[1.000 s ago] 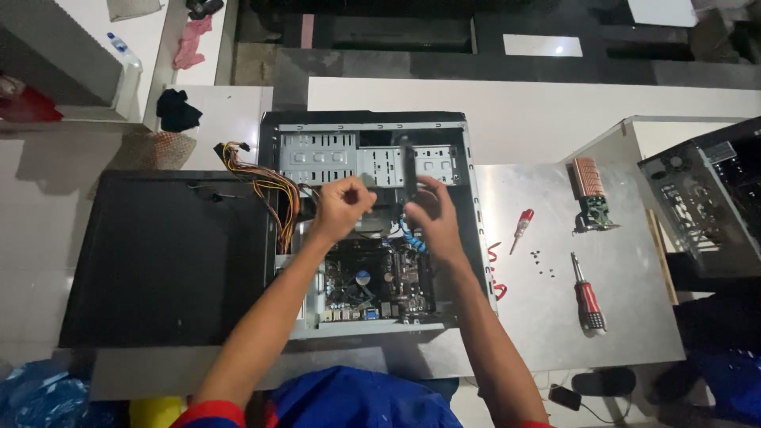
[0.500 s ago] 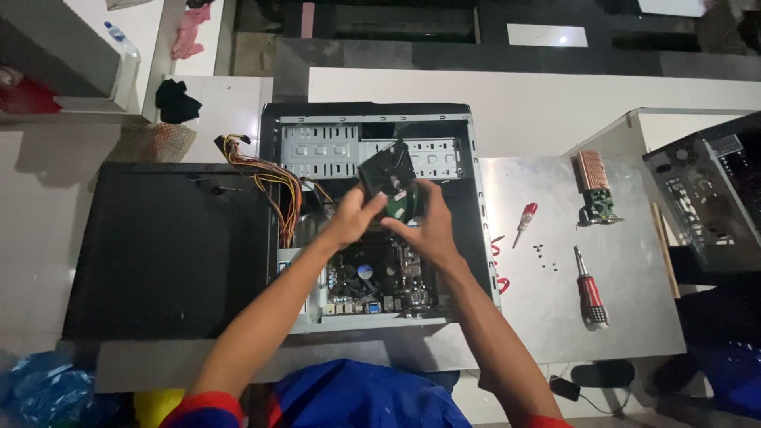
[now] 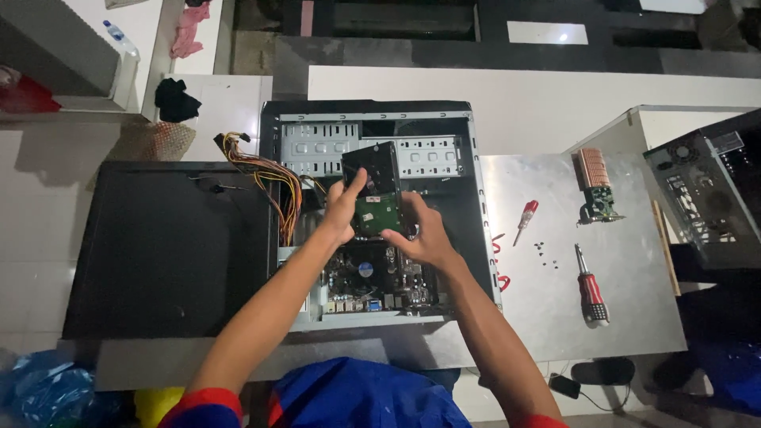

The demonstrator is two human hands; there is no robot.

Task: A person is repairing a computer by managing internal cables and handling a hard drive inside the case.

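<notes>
An open computer case (image 3: 476, 206) lies flat, its motherboard (image 3: 372, 281) facing up. Above the motherboard I hold a hard drive (image 3: 374, 186), black with a green circuit board showing on its near half. My left hand (image 3: 342, 208) grips the drive's left edge, thumb along its side. My right hand (image 3: 422, 234) supports the drive's near right corner from below. A bundle of yellow, red and black power cables (image 3: 269, 182) trails out of the case's left side.
A black side panel (image 3: 166, 246) lies left of the case. On the metal sheet (image 3: 555, 317) to the right rest a small red screwdriver (image 3: 524, 219), a larger red-handled screwdriver (image 3: 590, 289), loose screws (image 3: 541, 250) and a card with a copper heatsink (image 3: 596, 184). Another open case (image 3: 705, 198) stands far right.
Both hands lifted the hard drive out of the case interior and raised it, tilting it so the green board faces up.
</notes>
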